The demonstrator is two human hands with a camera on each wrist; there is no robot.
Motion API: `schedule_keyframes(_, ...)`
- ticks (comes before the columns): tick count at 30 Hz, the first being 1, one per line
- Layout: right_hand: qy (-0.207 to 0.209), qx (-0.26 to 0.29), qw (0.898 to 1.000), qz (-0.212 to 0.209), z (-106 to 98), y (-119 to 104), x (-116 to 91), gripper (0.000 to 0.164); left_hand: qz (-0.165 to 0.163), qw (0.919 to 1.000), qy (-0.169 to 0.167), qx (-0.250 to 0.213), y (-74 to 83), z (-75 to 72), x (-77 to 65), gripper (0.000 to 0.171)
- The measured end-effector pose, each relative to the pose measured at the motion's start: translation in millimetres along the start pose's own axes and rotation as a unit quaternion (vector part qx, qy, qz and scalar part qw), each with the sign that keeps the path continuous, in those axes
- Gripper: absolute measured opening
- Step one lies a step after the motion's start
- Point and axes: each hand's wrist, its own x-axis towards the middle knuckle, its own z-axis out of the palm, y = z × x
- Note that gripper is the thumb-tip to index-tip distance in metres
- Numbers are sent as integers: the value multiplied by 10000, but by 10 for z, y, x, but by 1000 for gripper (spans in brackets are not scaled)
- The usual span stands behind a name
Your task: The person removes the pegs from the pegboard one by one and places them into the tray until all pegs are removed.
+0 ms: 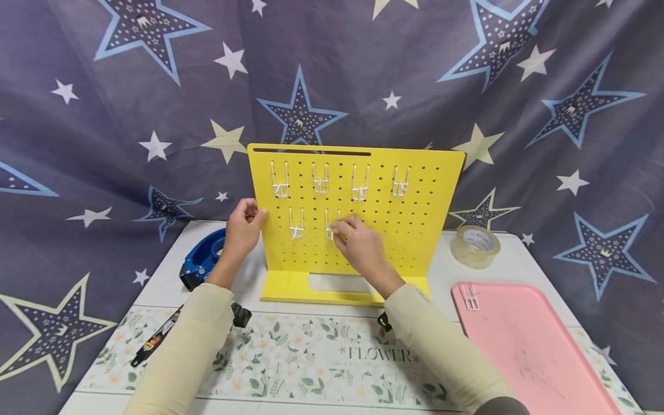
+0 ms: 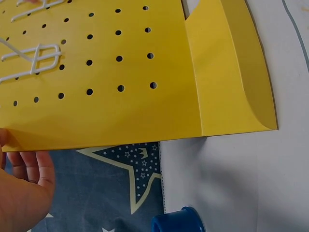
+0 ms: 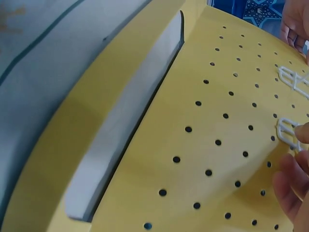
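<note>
A yellow pegboard [image 1: 441,173] stands upright on its own foot, with several white wire hooks mounted in a row near its top. Lower down are two more: one wire hook [image 1: 296,231] on the left, and beside it the wire hook [image 3: 287,131] at my right hand [image 1: 363,245]. Thumb and fingertips of that hand pinch this hook's lower end, close against the board face. My left hand [image 1: 244,227] grips the board's left edge, thumb at the front and fingers behind, as the left wrist view [image 2: 29,183] also has it.
On the right lies a pink tray [image 1: 524,328] with white wire hooks [image 1: 471,300] at its far left corner. Behind it sits a clear tape roll [image 1: 475,246]. A blue tape dispenser [image 1: 202,259] is left of the board, a black printed strip [image 1: 155,340] nearer. Starry cloth [image 1: 332,57] hangs behind.
</note>
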Motion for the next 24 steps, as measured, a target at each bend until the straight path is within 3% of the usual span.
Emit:
schedule_keyframes(10, -47, 1, 9995, 313, 14, -64, 43, 8, -51, 10000, -24, 2, -22, 10, 14, 25)
schedule_keyframes(24, 232, -107, 9996, -125, 25, -22, 47, 8, -90, 9999, -83, -25, -25, 1, 13, 27)
